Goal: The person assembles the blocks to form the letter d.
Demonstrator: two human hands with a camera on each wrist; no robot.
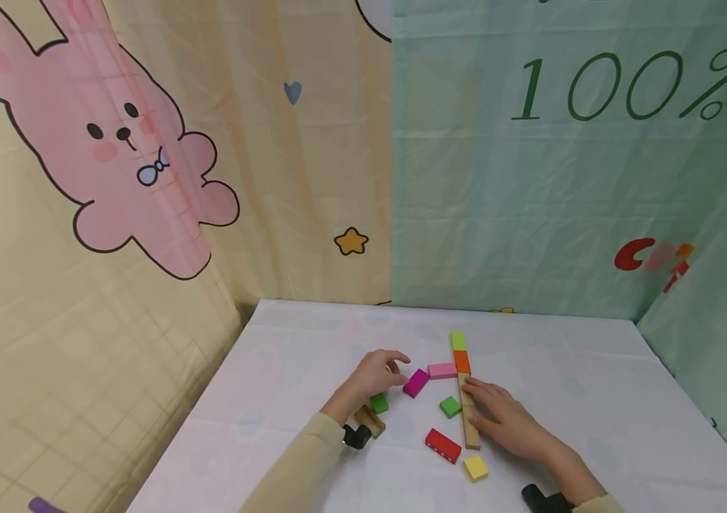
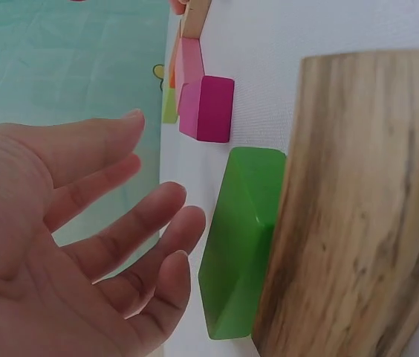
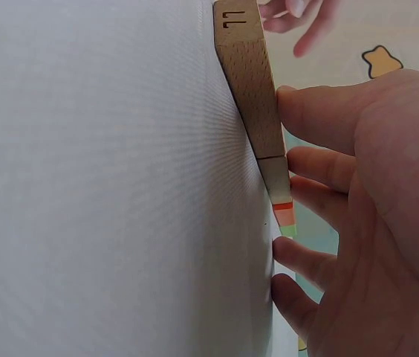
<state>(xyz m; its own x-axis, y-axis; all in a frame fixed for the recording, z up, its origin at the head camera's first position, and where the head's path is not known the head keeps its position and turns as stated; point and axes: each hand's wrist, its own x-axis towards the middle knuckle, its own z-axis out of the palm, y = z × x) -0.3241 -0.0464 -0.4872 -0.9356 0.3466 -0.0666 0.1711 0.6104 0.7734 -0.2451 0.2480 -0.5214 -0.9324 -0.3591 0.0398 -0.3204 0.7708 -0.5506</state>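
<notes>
Head view is showing a left hand (image 1: 377, 372) and a right hand (image 1: 509, 419) working over a white table (image 1: 312, 335). The left hand is holding nothing. Its fingers are bending loosely and spreading apart, hanging just beside a magenta block (image 1: 416, 383). The right hand is not gripping anything. Its thumb and some fingertips are touching the side of two wooden blocks (image 1: 469, 420), which are lying end to end near the middle of the table.

An orange block (image 1: 462, 361) is carrying on the line, and a lime block (image 1: 458, 340) is making its far end. White cloth is lying between that end and the back edge of the table. A pink block (image 1: 442, 370) is sticking out to the left from the orange one, with its other end just beside the magenta block.

A small green block (image 1: 449, 407) is sitting close against the line's left side. A red block (image 1: 443, 446) and a yellow block (image 1: 476, 468) are resting near the line's close end, with a little gap between them. Under the left wrist, a bigger green block (image 2: 239, 253) is lying beside a brown wood piece (image 2: 358, 193), so that side is looking crowded. More room is stretching from the right hand to the table's right edge.
</notes>
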